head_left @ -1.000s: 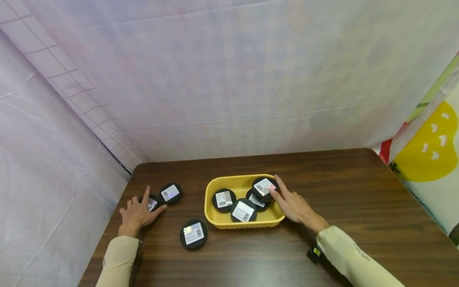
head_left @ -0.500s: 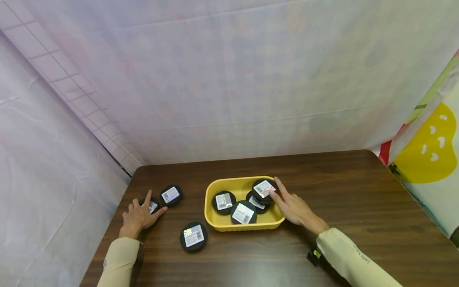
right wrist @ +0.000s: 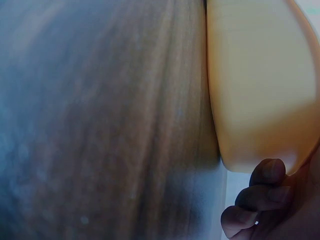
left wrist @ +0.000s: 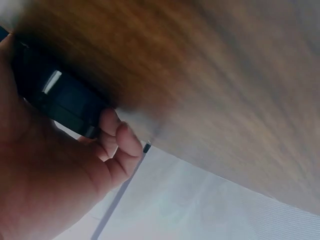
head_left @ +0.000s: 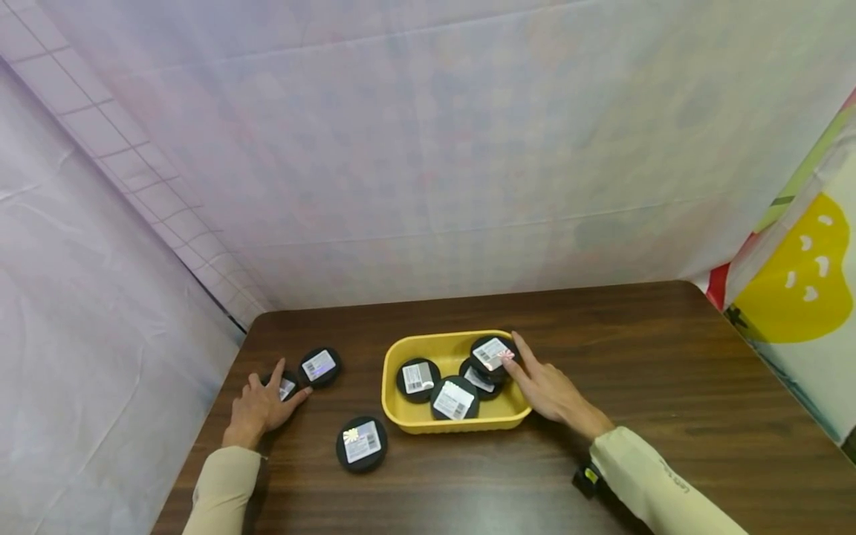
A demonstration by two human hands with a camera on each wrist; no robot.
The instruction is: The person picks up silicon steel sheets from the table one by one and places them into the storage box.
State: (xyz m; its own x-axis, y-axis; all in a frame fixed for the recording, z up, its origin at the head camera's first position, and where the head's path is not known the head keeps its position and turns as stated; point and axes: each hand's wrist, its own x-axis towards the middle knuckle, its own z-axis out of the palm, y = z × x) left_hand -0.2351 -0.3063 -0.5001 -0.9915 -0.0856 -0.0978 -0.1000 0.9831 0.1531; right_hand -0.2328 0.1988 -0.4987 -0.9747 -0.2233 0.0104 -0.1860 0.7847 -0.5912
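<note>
At the left of the table, my left hand (head_left: 258, 407) grips a flat round black container (head_left: 287, 388) with a white label; its thumb and index finger lie around the edge. The left wrist view shows fingers curled against the same black container (left wrist: 75, 107). My right hand (head_left: 553, 390) holds the right end of a yellow plastic basket (head_left: 455, 427). Its thumb reaches over the rim onto the upper black container (head_left: 490, 351), which lies on another one. In the right wrist view, curled fingers (right wrist: 270, 172) touch the outside of the yellow basket (right wrist: 262, 90).
Two more black containers sit in the basket, at the left (head_left: 418, 380) and front middle (head_left: 455, 400). Others lie on the brown table (head_left: 642, 349), one behind the left hand (head_left: 319, 367) and one nearer the front (head_left: 361, 444). Cloth curtains (head_left: 428, 148) hang behind the table.
The head view has tilted slightly, so everything sits a little lower in it. Both hands and the containers otherwise look still.
</note>
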